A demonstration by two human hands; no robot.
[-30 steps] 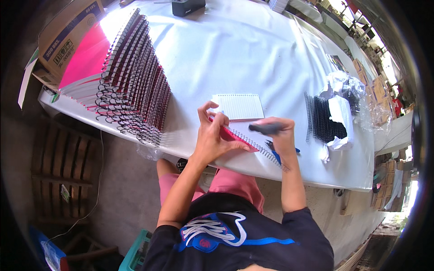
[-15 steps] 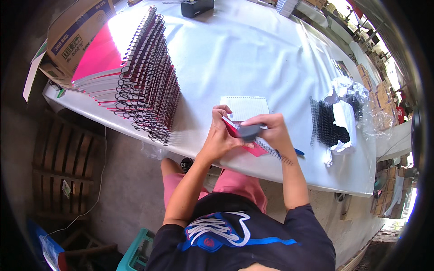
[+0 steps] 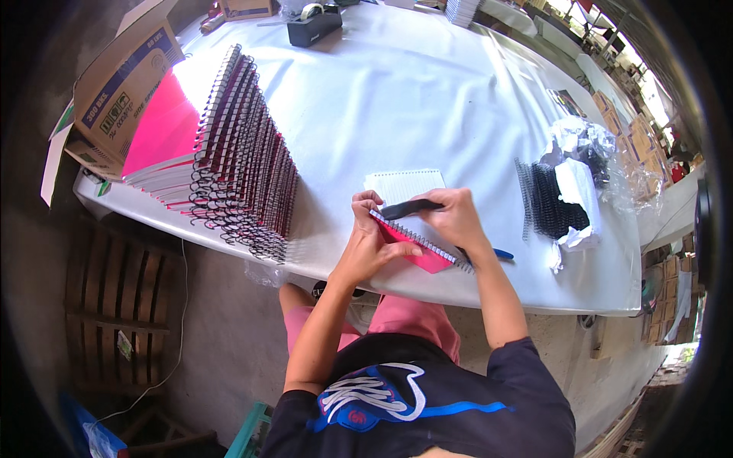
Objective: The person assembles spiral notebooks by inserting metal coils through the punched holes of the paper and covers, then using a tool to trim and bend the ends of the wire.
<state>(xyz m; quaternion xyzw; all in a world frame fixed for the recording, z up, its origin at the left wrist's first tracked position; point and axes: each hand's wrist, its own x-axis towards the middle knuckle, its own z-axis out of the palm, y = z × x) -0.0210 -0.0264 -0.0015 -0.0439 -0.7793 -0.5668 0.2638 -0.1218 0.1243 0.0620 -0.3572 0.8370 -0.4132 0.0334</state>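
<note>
My left hand (image 3: 363, 248) is closed on a small pink-covered spiral notebook (image 3: 434, 262), tilted at the table's near edge, its thumb pressed on the cover. A dark coil runs along the notebook's upper edge and sticks out beyond its lower right corner. In my right hand (image 3: 460, 217) is a black, elongated hand tool (image 3: 408, 208). Its tip lies at the upper left end of the coil, near my left fingers; its exact kind is unclear. Just behind the notebook lies a sheaf of punched, lined paper (image 3: 405, 180). A blue pen (image 3: 503, 254) rests beside my right wrist.
A tall stack of pink spiral notebooks (image 3: 243, 172) stands on the left before an open carton (image 3: 126, 99). On the right are black plastic coils (image 3: 556, 212) with crumpled wrapping (image 3: 580, 141). A black tape dispenser (image 3: 314, 29) sits at the far side of the white-covered table (image 3: 366, 99).
The tool has shifted up and left along the coil to its end and turned from a blurred blunt shape to a long one. More of the pink cover shows. The view has shifted slightly.
</note>
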